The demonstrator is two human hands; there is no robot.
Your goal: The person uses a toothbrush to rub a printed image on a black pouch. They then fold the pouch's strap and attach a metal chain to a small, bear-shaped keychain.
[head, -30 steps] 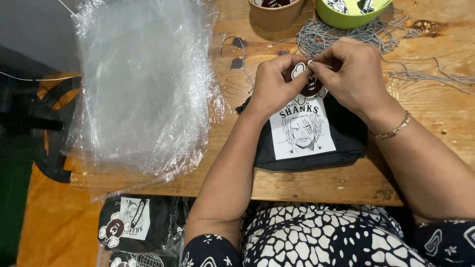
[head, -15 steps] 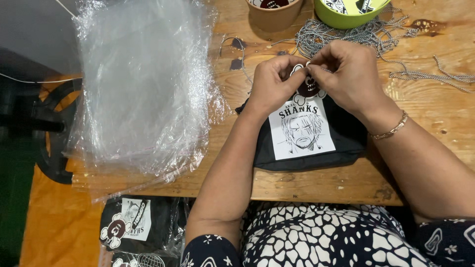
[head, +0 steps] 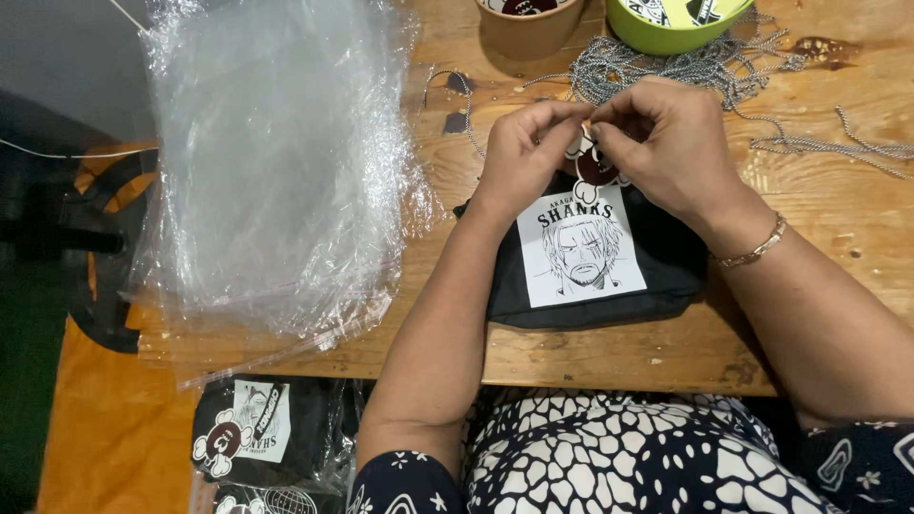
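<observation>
1. Wooden table: light plank top, knots and dark stains, front edge running across the frame; the person sits against it in a black-and-white patterned garment.
2. Stack of clear plastic bags: crinkled, glossy, covering the table's left part and overhanging its front edge.
3. Black fabric pouch: flat on the table at the front edge, just below both hands. White rectangular label on its face, black line portrait with dark lettering above.
4. Packed pouches: black, in clear wrap, lying below the table at lower left, each with a white label and a round dark-red and white emblem. Orange surface under them.
5. Ball chains: silvery tangle at the table's far side, strands trailing right.
6. Green bowl and tan cup: far edge, contents only partly visible.
7. Left hand and right hand: brought together above the pouch, fingertips pinched on a small dark-red and white charm. Gold bracelet on the right wrist.
</observation>
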